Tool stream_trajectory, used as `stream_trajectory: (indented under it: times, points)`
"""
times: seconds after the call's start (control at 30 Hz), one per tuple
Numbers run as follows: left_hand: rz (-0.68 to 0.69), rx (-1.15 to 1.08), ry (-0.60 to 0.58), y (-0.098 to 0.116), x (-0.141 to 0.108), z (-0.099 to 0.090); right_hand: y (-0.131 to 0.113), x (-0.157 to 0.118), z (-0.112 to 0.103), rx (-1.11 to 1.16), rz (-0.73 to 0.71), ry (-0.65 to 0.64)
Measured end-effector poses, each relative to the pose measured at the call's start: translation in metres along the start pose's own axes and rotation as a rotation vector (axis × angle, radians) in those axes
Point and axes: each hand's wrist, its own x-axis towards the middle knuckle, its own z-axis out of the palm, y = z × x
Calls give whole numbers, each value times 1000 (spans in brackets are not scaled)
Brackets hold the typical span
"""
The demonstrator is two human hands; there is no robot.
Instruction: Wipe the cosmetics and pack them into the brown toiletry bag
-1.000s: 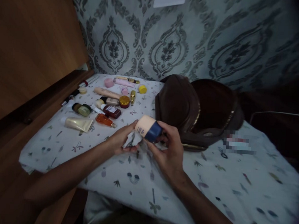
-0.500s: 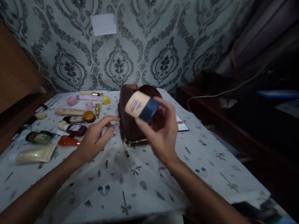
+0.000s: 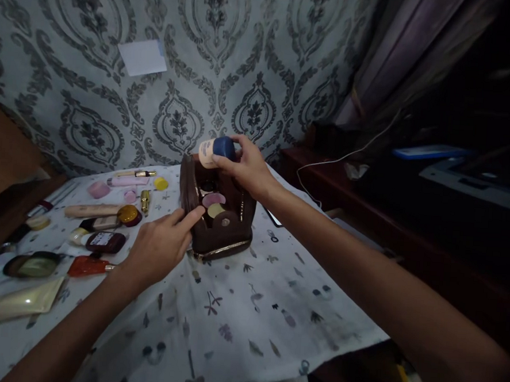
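A cream-coloured bottle with a dark blue cap is in my right hand, tilted sideways above the mouth of a bag, thumb and fingers around the cap. The brown makeup bag stands unzipped on the table. Inside it show a pink round item, a pale yellow-green one and something dark behind them. My left hand is at the bag's left front rim, its index finger over the edge and the thumb low against the outside.
Left of the bag lie several cosmetics, among them a cream tube, an orange-red bottle, a dark red bottle and an amber jar. A patterned cloth covers the table. A phone-like slab shows partly behind the bag.
My right hand has carried the bottle back over the bag's opening. My left hand has come onto the bag's rim, and the bag's inside is now visible. The view has shifted right.
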Motion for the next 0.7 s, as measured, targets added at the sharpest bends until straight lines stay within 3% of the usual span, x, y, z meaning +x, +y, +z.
stream_trajectory:
  times: [0.1,0.37,0.57,0.7]
  points:
    - [-22,-19,15,2,0,7,-7,5,-3,-177,2,-49]
    - [11,-33,149,2,-1,21,-25,15,-1,-722,34,-355]
    - [1,-49,134,2,0,24,-25,43,21,-883,100,-673]
    - [-8,-55,92,3,0,22,-11,58,42,-1032,110,-748]
